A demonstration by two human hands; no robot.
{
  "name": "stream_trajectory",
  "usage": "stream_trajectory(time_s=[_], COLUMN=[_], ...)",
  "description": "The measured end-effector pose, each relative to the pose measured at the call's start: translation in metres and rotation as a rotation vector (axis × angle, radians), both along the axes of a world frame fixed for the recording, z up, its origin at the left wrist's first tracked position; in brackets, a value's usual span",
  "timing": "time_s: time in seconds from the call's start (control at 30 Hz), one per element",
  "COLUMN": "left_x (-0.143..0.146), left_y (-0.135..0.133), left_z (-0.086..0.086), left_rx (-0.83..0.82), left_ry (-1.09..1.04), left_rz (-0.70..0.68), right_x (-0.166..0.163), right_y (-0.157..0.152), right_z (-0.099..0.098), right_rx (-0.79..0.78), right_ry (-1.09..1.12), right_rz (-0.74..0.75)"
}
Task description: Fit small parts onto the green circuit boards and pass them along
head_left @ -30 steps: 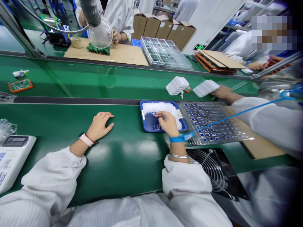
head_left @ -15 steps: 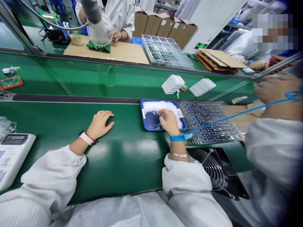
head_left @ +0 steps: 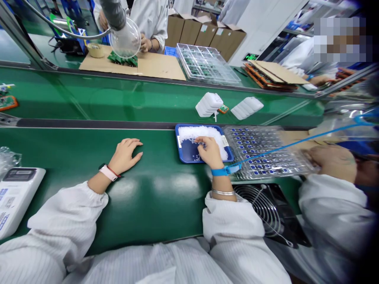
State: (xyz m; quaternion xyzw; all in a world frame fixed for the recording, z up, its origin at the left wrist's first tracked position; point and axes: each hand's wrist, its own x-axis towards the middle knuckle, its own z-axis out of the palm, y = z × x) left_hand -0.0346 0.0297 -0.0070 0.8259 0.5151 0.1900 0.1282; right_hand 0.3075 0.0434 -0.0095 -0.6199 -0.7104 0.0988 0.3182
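Note:
My left hand (head_left: 125, 156) lies on the green tabletop with its fingers spread, holding nothing. My right hand (head_left: 210, 152) reaches into a shallow blue tray (head_left: 187, 157), its thumb and forefinger brought close together in a pinch over small translucent white pieces (head_left: 204, 131). Whatever sits between those fingertips is too small to make out. The pieces are heaped along the tray's far and right sides, with a few scattered on its blue bottom. A blue wrist strap (head_left: 222, 171) with a cord circles my right wrist.
Right of the blue tray is a clear plastic tray (head_left: 260, 152) of blue parts, touched by a co-worker's hand (head_left: 333, 159). A black fan (head_left: 272, 215) sits near my right forearm. White stacked parts (head_left: 209, 105) lie on the green strip beyond. At left stands a white device (head_left: 22, 201).
The co-worker's hand has come down to the clear tray's right edge. White stacked parts and the orange-edged boards on the far strip have shifted left. Both my hands stay nearly still.

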Motion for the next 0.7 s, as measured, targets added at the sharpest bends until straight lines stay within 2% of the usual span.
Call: stream_trajectory(time_s=[0.7], left_x=[0.0005], left_y=[0.0001], left_z=[0.0004], left_rx=[-0.016], left_ry=[-0.019], left_rz=[-0.002], right_x=[-0.0025], right_y=[-0.0007], right_z=[0.0013], right_rx=[-0.027], right_ry=[-0.017], right_rz=[0.064])
